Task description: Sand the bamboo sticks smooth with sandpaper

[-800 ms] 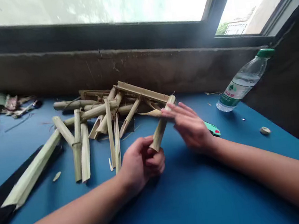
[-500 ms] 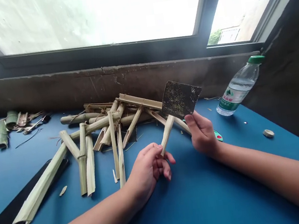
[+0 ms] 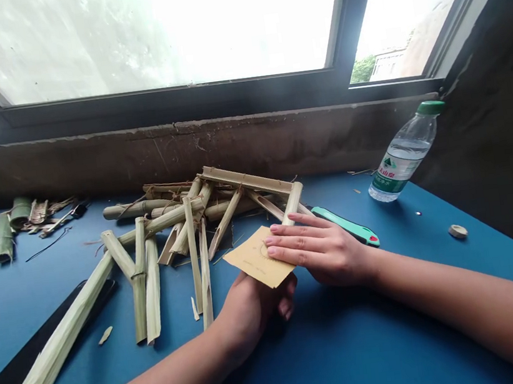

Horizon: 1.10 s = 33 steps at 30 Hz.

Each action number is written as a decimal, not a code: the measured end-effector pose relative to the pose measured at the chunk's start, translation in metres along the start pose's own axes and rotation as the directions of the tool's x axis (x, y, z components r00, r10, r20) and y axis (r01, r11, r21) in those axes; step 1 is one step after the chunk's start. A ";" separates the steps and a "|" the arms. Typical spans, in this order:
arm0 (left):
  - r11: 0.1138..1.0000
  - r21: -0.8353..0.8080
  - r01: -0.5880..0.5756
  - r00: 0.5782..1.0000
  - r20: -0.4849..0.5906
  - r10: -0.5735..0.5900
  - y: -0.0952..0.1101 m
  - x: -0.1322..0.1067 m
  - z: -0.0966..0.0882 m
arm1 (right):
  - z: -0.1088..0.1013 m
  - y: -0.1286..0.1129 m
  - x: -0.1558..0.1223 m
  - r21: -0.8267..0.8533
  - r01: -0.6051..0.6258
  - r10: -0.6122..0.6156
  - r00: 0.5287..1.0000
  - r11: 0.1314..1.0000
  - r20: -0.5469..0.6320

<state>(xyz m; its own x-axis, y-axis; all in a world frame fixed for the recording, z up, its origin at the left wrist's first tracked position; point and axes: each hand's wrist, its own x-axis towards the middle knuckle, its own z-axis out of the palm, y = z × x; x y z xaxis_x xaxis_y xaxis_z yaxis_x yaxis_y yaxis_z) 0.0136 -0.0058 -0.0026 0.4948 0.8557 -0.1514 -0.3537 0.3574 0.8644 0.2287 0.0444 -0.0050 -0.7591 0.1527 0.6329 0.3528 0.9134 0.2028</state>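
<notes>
bottle label [image 3: 394,170]: red characters 山泉, green emblem | yellow sheet [image 3: 252,263]: faint print, ring mark, unreadable

A wide window [image 3: 158,16] is spanning the top of the view, its main pane [image 3: 225,29] glowing nearly white with daylight. A dark grey frame [image 3: 169,104] is edging the glass, its uprights leaning outward on either side. Through the narrower right-hand pane [image 3: 406,2], green foliage [image 3: 364,69] and a pale building [image 3: 388,65] are showing. Beneath the frame, a scuffed brown wall [image 3: 92,163] is running along the back of the blue counter [image 3: 333,345], which is looking lighter toward the left. At the right, a dark side wall [image 3: 491,142] is standing in shadow beside the counter's slanting edge.
</notes>
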 end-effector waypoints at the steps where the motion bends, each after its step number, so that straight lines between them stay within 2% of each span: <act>1: 1.000 -0.007 0.020 1.000 0.006 -0.020 0.001 0.000 0.000 | 0.001 0.005 -0.003 -0.006 -0.039 0.039 0.999 0.999 -0.013; 3: 0.998 -0.016 0.057 0.998 0.016 -0.057 0.004 0.000 0.000 | 0.002 0.013 -0.009 -0.011 -0.162 0.161 0.986 0.987 -0.045; 6: 0.995 -0.043 0.088 0.996 0.020 -0.087 0.007 -0.002 -0.002 | 0.003 0.016 -0.011 -0.003 -0.334 0.332 0.937 0.943 -0.109; 8: 0.994 -0.080 0.079 0.997 0.002 -0.079 0.007 -0.002 -0.003 | 0.004 0.009 -0.008 0.027 -0.296 0.297 0.950 0.955 -0.094; 10: 0.994 -0.097 0.058 0.998 -0.027 -0.061 0.007 -0.002 -0.003 | 0.005 0.001 -0.004 0.076 -0.155 0.158 0.987 0.985 -0.035; 12: 0.996 -0.075 0.041 0.998 -0.040 -0.044 0.005 0.000 -0.002 | 0.006 -0.003 -0.003 0.100 -0.055 0.054 0.998 0.994 0.008; 14: 0.998 -0.040 0.038 0.999 -0.029 -0.040 0.004 0.001 -0.001 | 0.007 0.000 -0.005 0.078 -0.095 0.094 0.995 0.992 0.014; 17: 0.998 -0.025 0.059 0.998 -0.016 -0.060 0.002 0.002 -0.002 | 0.009 0.008 -0.009 0.029 -0.282 0.282 0.959 0.959 -0.022; 18: 0.998 -0.025 0.066 0.998 -0.015 -0.066 0.002 0.002 -0.002 | 0.009 0.009 -0.010 0.027 -0.311 0.312 0.949 0.950 -0.038; 20: 0.998 -0.015 0.062 0.998 -0.018 -0.062 0.002 0.001 -0.002 | 0.008 0.006 -0.008 0.047 -0.259 0.260 0.965 0.965 -0.019; 23: 0.999 0.019 0.040 0.999 -0.028 -0.039 0.001 0.001 -0.001 | 0.006 -0.001 -0.003 0.093 -0.095 0.090 0.994 0.991 0.058; 24: 0.999 0.032 0.038 0.999 -0.025 -0.037 0.000 0.001 -0.001 | 0.006 -0.001 -0.003 0.093 -0.090 0.084 0.994 0.992 0.069; 25: 0.998 0.041 0.041 0.999 -0.017 -0.040 0.000 0.001 -0.001 | 0.006 0.001 -0.003 0.083 -0.135 0.131 0.990 0.987 0.058; 27: 0.997 0.054 0.058 0.998 0.003 -0.058 0.001 0.001 -0.001 | 0.008 0.009 -0.008 0.079 -0.322 0.324 0.946 0.943 -0.012; 28: 0.996 0.057 0.067 0.998 0.012 -0.068 0.002 0.001 -0.002 | 0.010 0.014 -0.010 0.108 -0.425 0.433 0.899 0.899 -0.061; 30: 0.995 0.056 0.077 0.997 0.026 -0.079 0.003 0.000 -0.003 | 0.014 0.022 -0.015 0.229 -0.574 0.613 0.770 0.786 -0.174; 33: 0.996 0.030 0.081 0.996 0.033 -0.082 0.005 -0.001 -0.003 | 0.020 0.027 -0.015 0.452 -0.618 0.763 0.565 0.643 -0.314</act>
<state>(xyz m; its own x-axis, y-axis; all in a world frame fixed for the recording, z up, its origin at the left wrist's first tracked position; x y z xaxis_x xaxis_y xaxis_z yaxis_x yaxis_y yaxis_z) 0.0084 -0.0038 0.0006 0.5477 0.8109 -0.2060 -0.2881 0.4140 0.8635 0.2384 0.0744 -0.0235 0.0121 0.6649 0.7468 0.4490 0.6638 -0.5982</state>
